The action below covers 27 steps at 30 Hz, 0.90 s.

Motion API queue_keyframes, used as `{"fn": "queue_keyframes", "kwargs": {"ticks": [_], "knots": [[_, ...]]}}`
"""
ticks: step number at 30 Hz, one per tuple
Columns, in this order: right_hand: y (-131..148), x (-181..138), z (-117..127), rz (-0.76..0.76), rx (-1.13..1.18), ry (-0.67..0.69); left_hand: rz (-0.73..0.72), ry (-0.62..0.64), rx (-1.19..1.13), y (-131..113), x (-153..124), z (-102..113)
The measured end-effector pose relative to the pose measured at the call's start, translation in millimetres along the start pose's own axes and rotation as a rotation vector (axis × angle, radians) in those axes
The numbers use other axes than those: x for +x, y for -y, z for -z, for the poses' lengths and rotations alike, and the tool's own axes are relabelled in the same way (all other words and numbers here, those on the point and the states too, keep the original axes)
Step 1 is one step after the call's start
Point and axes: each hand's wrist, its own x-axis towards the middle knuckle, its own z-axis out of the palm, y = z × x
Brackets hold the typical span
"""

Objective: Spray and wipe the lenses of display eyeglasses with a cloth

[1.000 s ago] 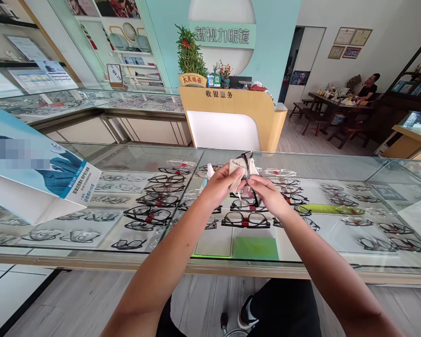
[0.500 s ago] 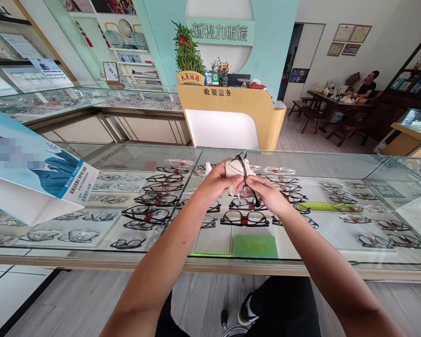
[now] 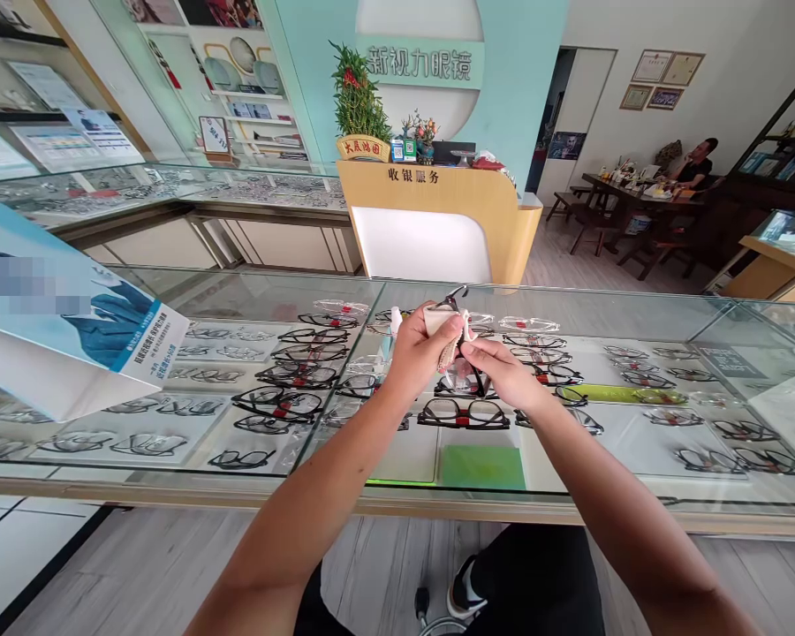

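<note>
Above the glass counter, my left hand (image 3: 419, 349) is closed on a cream cleaning cloth (image 3: 440, 321), its thumb pressing the cloth against a pair of dark-framed eyeglasses (image 3: 455, 298). My right hand (image 3: 507, 371) pinches the frame of the same eyeglasses from the other side, thumb and fingertips together. One part of the frame sticks up beyond the cloth, and another hangs below the fingers. Cloth and fingers cover much of the lenses. Just left of my left hand stands a small white bottle (image 3: 396, 321), partly hidden by it.
The glass display counter (image 3: 384, 507) holds rows of eyeglasses (image 3: 464, 412) and a green panel (image 3: 482, 466). A folded blue-and-white advertising stand (image 3: 132, 353) rests on its left. Beyond is a wooden cashier desk (image 3: 437, 177). A person (image 3: 697, 166) sits at a table in the back right.
My left thumb and the cloth have moved over the frame, folding around it, and more of the eyeglasses is covered now. The right hand keeps its pinch, slightly lower.
</note>
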Motion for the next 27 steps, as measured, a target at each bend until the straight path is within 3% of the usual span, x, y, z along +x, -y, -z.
{"fn": "queue_keyframes", "kwargs": {"ticks": [6,12,19,27], "knots": [[-2,-2,-5,-0.004,-0.048,0.024,-0.008,-0.094,0.001,-2,-3,-4],[0,-3,3,-0.032,-0.060,-0.026,0.044,0.008,-0.024,1,7,11],[-1,-4,5,-0.068,0.098,-0.073,0.111,0.151,-0.098,-5,9,18],[-5,-3,5,-0.078,0.093,-0.060,0.091,0.194,-0.019,-5,8,21]]}}
